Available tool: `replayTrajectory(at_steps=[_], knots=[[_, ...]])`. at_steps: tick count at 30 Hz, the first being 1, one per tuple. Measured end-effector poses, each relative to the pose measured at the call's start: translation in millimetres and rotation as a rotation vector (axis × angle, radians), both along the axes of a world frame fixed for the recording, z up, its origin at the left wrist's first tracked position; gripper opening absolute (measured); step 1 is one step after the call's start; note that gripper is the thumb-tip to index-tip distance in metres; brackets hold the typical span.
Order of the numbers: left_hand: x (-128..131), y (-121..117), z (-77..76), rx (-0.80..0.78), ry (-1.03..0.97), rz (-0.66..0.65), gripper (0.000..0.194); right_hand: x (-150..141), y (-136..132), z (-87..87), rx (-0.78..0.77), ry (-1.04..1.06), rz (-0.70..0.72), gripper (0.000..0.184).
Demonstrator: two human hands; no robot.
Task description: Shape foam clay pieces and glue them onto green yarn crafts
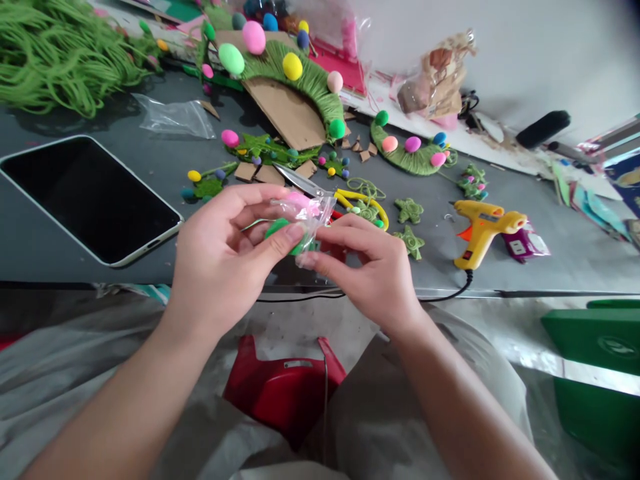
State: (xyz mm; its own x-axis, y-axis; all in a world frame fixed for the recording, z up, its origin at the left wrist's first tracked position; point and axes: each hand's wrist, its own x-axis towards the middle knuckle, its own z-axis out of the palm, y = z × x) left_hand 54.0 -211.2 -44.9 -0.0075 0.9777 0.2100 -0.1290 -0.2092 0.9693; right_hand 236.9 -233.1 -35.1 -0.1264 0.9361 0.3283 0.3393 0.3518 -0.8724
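Observation:
A small clear plastic bag (320,212) with pink and green pieces in it is held between both hands above the table's front edge. My left hand (225,243) is closed on the bag's left side, thumb over the green piece (283,230). Fingers of my right hand (367,267) pinch the bag's right edge. Just behind the hands lie scissors (360,199) with yellow handles. Green yarn stars (409,211) rest to the right of them.
A yellow glue gun (477,230) with a black cord lies at the right. On the left is a tablet (90,200). Behind stand a yarn-wrapped arch (295,73) with colored balls and a green yarn heap (65,57). A red stool (285,387) is below.

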Motion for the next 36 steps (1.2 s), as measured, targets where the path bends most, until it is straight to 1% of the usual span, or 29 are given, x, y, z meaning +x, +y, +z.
replayTrajectory(at_steps=[3, 5, 7, 10, 12, 14, 16, 19, 22, 26, 29, 33, 36], knots=[[0, -4, -5.6, -0.081, -0.06, -0.001, 0.036, -4, -1, -0.6, -0.004, 0.011, -0.019, 0.016], [-1, -6, -7.1, -0.1, -0.062, -0.002, 0.036, -6, -2, -0.3, 0.01, -0.002, -0.028, 0.011], [-3, -6, -6.0, -0.063, -0.024, -0.008, 0.039, -7, -2, 0.8, 0.03, -0.032, -0.039, 0.011], [-8, -4, -1.5, 0.013, 0.06, -0.049, 0.052, -5, -3, 3.0, 0.051, -0.064, -0.053, 0.014], [-11, -3, 1.6, 0.033, 0.121, -0.062, 0.058, -3, -2, 3.6, 0.048, -0.066, -0.058, 0.012], [-13, -3, 3.8, 0.046, 0.161, -0.064, 0.06, 0, 0, 2.9, 0.046, -0.052, -0.061, 0.007], [-14, -4, 5.1, 0.055, 0.171, -0.061, 0.058, 2, 1, 1.4, 0.059, -0.024, -0.05, 0.002], [-13, -5, 6.4, 0.055, 0.205, -0.07, 0.051, 3, 3, -1.3, 0.092, 0.009, -0.013, 0.01], [-11, -7, 8.1, 0.049, 0.261, -0.07, 0.048, 3, 2, -3.2, 0.115, -0.016, 0.0, 0.015], [-11, -10, 10.9, 0.015, 0.327, -0.066, 0.044, 1, 1, -4.7, 0.15, -0.079, 0.012, 0.014], [-14, -12, 11.1, -0.018, 0.373, -0.07, 0.047, 1, 0, -3.8, 0.122, -0.079, 0.038, 0.011], [-18, -11, 8.2, -0.054, 0.331, -0.113, 0.046, 2, 0, -0.3, 0.051, -0.068, 0.072, 0.008], [-15, -10, 7.6, -0.085, 0.244, -0.135, 0.042, 2, 0, 0.7, 0.037, -0.025, 0.05, 0.009]])
